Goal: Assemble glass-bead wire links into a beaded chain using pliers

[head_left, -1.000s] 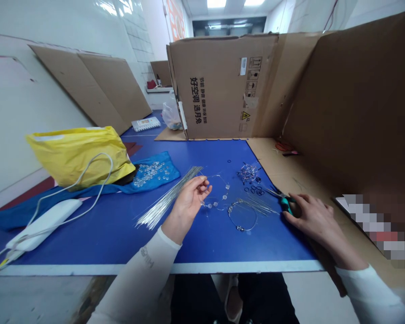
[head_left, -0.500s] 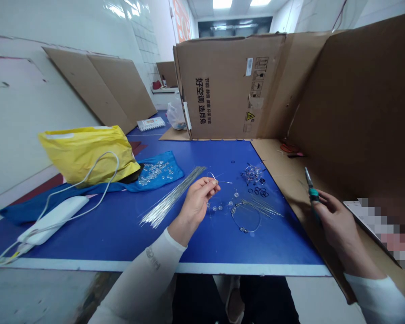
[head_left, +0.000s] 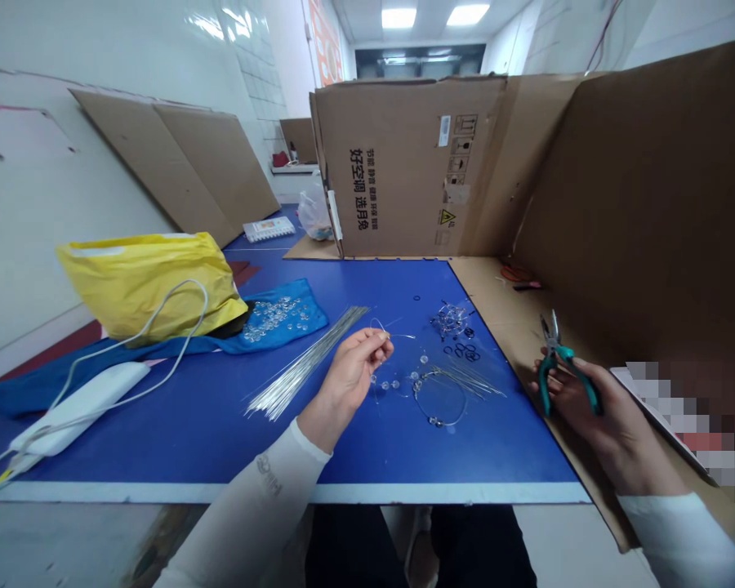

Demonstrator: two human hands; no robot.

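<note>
Thumb and fingers of my left hand [head_left: 363, 358] pinch a thin looped wire [head_left: 404, 336] above the blue table. Out to the right, my right hand [head_left: 594, 408] holds green-handled pliers [head_left: 553, 347], their jaws apart and pointing away from me. Clear beads [head_left: 395, 384] lie just right of and below my left hand. Beside them is a wire ring with beads [head_left: 441, 424], touching a few loose wires [head_left: 474, 380]. A bundle of straight wires [head_left: 309, 363] lies left of my left hand. Farther back are dark rings [head_left: 465, 351] and a beaded wire cluster [head_left: 452, 320].
Clear beads [head_left: 275, 317] rest on a blue cloth [head_left: 309, 304] beside a yellow bag [head_left: 153, 282]. A white power strip [head_left: 86, 404] with its cable lies at the left. Cardboard [head_left: 404, 180] stands behind and at the right. Red-handled scissors [head_left: 514, 273] lie on the right cardboard.
The pliers have opened and turned in my right hand, with both handles now visible. My left hand still pinches the wire. The whole view has shifted slightly.
</note>
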